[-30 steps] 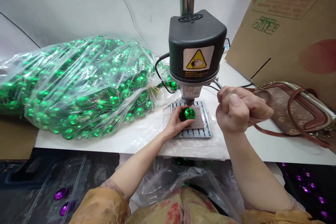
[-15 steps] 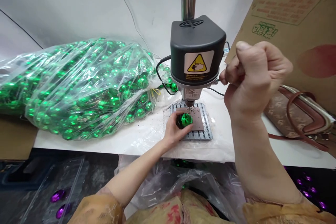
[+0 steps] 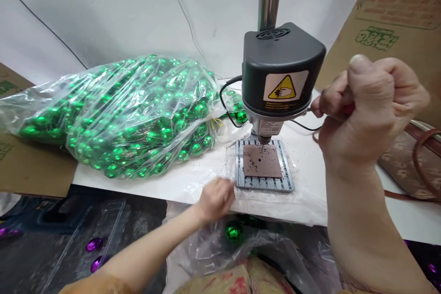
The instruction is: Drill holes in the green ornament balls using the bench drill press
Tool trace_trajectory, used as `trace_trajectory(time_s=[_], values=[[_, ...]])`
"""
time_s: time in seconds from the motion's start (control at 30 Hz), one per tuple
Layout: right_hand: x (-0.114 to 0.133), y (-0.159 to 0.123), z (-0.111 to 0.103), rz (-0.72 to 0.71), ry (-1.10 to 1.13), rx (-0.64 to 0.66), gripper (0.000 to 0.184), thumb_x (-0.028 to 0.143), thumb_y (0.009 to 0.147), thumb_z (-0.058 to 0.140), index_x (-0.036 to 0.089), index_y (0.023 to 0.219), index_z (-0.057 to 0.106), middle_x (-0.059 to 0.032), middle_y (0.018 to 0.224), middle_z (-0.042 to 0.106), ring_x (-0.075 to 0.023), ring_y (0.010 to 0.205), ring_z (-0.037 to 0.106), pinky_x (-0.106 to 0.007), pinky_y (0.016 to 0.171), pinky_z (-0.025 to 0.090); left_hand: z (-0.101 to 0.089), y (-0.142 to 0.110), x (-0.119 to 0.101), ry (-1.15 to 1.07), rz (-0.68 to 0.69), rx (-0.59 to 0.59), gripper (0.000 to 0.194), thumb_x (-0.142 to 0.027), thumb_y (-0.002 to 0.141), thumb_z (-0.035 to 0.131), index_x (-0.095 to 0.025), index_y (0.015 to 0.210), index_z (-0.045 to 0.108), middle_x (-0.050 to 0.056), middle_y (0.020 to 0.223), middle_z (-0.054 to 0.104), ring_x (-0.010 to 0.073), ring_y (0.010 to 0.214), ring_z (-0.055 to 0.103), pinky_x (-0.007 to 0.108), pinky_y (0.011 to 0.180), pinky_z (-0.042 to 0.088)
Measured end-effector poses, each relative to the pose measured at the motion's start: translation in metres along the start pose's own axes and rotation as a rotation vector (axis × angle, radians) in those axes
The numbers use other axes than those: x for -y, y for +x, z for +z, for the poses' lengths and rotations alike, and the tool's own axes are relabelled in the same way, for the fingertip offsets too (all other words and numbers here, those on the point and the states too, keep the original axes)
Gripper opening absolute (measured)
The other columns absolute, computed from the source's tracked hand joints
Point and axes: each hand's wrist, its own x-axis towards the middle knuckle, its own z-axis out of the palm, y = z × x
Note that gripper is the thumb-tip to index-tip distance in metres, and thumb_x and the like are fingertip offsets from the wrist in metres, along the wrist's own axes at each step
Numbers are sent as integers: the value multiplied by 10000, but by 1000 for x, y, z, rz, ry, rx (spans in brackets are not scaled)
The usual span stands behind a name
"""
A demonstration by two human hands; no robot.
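Note:
A small drill press with a black motor housing stands in front of me, its chuck above a brown square pad on a slotted metal base. My right hand is raised at the right of the housing, closed on the drill press handle, mostly hidden by the fingers. My left hand is at the table's front edge, left of the base, slightly blurred, with its fingers curled and nothing visible in them. Below it, a shiny green ball is over the clear plastic bag by my lap.
A large clear bag of green balls covers the table's left. Cardboard boxes stand at both sides. A patterned handbag lies at the right. Purple balls are low at the left. Dark shavings litter the pad.
My left hand has let go of the green ball and moved from the pad down and left to the table edge. The pad is now bare of the ball. My view has shifted left.

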Motion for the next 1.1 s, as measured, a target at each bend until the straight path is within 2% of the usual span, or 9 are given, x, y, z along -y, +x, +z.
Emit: trace_trajectory(time_s=[0.1,0.23,0.3,0.4,0.6,0.77,0.87,1.0,1.1], values=[[0,-2,1,-14,9,-2,410,250,795,684,221,526,377,78,405,345,-63,344,337,-292,350,279,-7,96,18,110,-6,-93,208,-233,896,533,-229,996,716,135,969,647,341,1029,597,541,975,487],[3,-5,3,-4,-20,-2,371,199,821,625,207,545,376,81,424,349,-51,376,366,-267,377,301,3,204,48,143,-2,-42,256,-119,799,613,-199,1020,714,139,1108,645,329,1127,587,495,1076,458],[4,-6,3,7,-24,-5,364,193,818,621,209,553,373,85,427,342,-47,380,372,-265,379,303,13,237,58,109,26,8,277,-108,749,671,-211,999,730,115,1116,665,331,1108,605,487,1055,479],[5,-6,2,6,-31,-5,358,194,802,624,211,549,372,83,423,345,-53,375,372,-283,366,287,30,262,67,-27,65,61,318,-130,669,766,-232,970,745,80,1116,688,331,1075,624,503,1028,498],[3,-5,3,-3,-21,2,342,182,804,610,211,551,382,82,415,349,-56,366,360,-287,358,269,36,252,70,-111,9,-42,324,-223,716,763,-200,1036,715,72,1073,705,274,1044,638,449,1024,492],[2,-5,1,-10,-9,12,357,189,804,627,208,541,386,80,415,370,-55,363,357,-280,350,285,12,200,59,-158,-124,-203,370,-285,847,644,-173,1199,626,75,1046,684,209,965,630,380,947,504],[1,-6,0,-8,-1,14,380,201,820,629,203,545,369,80,421,353,-51,370,369,-266,359,292,-2,162,44,-332,-223,-269,389,-408,875,625,-201,1203,589,54,1026,664,179,901,632,347,861,530],[1,-6,1,-29,13,28,383,200,847,610,203,563,353,83,425,344,-45,375,365,-251,374,282,0,125,16,-718,-355,-134,497,-564,881,598,-223,1242,565,65,1074,671,194,885,674,376,766,577],[1,-6,0,-35,10,36,380,203,865,599,199,571,358,83,437,369,-38,389,369,-241,400,288,13,113,0,-766,-325,-13,588,-522,805,746,-227,1286,578,69,1082,697,206,960,683,380,850,565]])
